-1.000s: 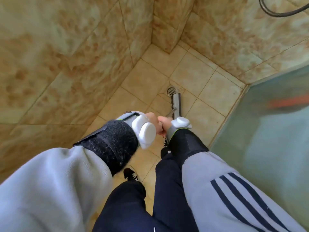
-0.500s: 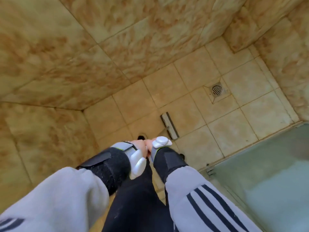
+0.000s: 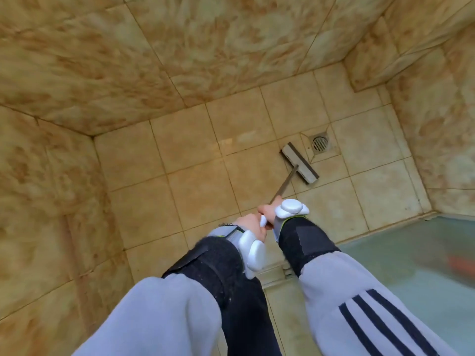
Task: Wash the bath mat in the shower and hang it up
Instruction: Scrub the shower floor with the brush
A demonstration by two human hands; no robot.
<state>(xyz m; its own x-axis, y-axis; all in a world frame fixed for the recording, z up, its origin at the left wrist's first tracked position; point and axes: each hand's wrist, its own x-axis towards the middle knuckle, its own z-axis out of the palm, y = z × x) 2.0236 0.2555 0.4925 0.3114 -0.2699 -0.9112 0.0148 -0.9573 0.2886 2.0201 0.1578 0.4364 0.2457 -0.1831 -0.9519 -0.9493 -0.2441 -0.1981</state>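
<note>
1. Both my hands are on the squeegee handle (image 3: pixel 284 185), centre of frame. My left hand (image 3: pixel 250 224) is lower on the shaft, fingers wrapped and pressed together round it. My right hand (image 3: pixel 268 210) is just above, touching the left; it looks clamped on the shaft too, but its fingers are mostly hidden by the white wrist device (image 3: pixel 291 208).
2. The squeegee head (image 3: pixel 299 163) sits flat on the floor tiles (image 3: pixel 185 145), right of centre, just beside the round drain (image 3: pixel 320 143), not touching it.
3. Bath mat: not in view anywhere. I cannot tell where it is. An orange blur shows behind the frosted glass panel (image 3: pixel 411 255) at lower right; too blurred to name.
4. Judgement: this is floor clearing, pushing water toward the drain. Whether the mat is washed or hung cannot be judged from here.
5. Handling guess for the mat: soft, floppy, heavy when soaked, likely slippery on the underside. Take it by one short edge with both hands well apart, so that it hangs flat and drains.
6. Squeegee: light and stiff, with a thin shaft. The tiles may be wet, so footing could be slippery.
</note>
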